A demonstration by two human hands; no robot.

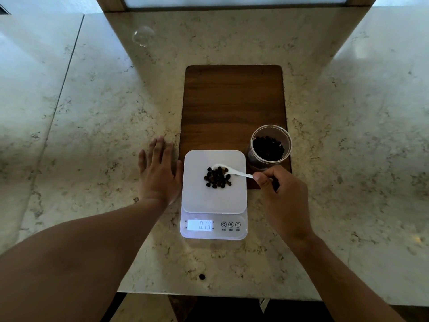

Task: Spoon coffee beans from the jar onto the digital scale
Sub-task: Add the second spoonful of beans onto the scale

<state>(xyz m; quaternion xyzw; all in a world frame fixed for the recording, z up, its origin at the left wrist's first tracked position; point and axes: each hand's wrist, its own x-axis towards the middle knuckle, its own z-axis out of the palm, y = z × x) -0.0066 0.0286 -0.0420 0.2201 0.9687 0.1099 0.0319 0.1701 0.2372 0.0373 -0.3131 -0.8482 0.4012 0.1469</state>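
Observation:
A white digital scale point(197, 196) sits at the near end of a wooden board point(233, 101), its lit display reading 0.13. A small pile of dark coffee beans point(217, 180) lies on the scale's platform. My right hand point(282, 194) grips the handle of a white spoon point(236, 173), whose bowl rests over the pile with a few beans in it. An open glass jar point(270, 147) holding coffee beans stands just right of the scale, behind my right hand. My left hand point(159, 173) lies flat on the counter, fingers spread, touching the scale's left side.
The marble counter point(92, 112) stretches around the board. A clear glass lid point(143, 36) lies far back on the left. One stray bean point(202, 277) sits near the counter's front edge, which runs just below it.

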